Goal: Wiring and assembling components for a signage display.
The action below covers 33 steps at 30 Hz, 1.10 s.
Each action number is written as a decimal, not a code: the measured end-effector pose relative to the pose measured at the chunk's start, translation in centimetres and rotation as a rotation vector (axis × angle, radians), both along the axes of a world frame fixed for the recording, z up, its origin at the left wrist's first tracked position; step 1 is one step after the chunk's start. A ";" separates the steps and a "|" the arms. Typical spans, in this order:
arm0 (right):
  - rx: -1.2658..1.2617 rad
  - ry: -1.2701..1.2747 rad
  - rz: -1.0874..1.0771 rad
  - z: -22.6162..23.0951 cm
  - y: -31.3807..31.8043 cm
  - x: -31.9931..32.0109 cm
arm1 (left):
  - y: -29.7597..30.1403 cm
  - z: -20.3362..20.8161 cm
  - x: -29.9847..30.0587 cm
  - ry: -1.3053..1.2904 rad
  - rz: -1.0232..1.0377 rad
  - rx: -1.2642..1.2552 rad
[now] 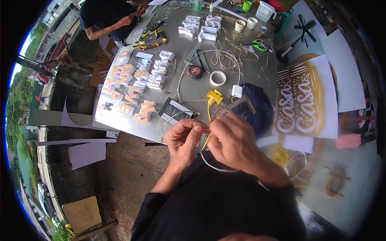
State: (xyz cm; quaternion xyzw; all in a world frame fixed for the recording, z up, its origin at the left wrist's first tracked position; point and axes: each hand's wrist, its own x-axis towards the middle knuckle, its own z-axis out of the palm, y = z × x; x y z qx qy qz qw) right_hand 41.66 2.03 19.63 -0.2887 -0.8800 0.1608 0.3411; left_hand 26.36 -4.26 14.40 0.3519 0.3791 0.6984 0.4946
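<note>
In front of my dark shirt, at the table's near edge, both hands are close together. My left hand (183, 140) is closed, thumb and forefinger pinching the end of a thin wire. My right hand (235, 142) is closed on the wire too; its fingertips meet the left ones and partly hide it. A thin red wire (218, 110) arcs up beside the right fingers. Beneath the hands loops a white cable (219, 168). A yellow cord runs down behind them from a yellow outlet block (215, 97). Just beyond the left hand lies a black labelled box (177, 111).
On the metal table (169, 94) are several cut letters (130, 86), pliers (155, 38), a tape measure (195, 72), a tape roll (218, 78), a white adapter (237, 91) and dark blue cloth (257, 120). A co-worker (106, 18) is at far left. A stencilled panel (309, 100) stands right.
</note>
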 end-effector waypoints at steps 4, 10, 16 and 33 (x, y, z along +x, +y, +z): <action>-0.035 0.032 -0.014 0.7 0.5 0.5 | -0.3 0.7 -0.8 0.175 -0.075 -0.100; -0.165 0.106 0.039 1.0 0.9 0.7 | -0.6 1.1 -0.9 -0.030 -0.180 -0.173; -0.582 0.318 0.102 -0.2 0.2 0.3 | -0.4 0.7 -1.1 -0.134 -0.213 -0.198; -0.873 0.556 0.069 -3.8 -0.2 0.5 | -0.3 -0.5 -0.1 -0.217 -0.130 -0.166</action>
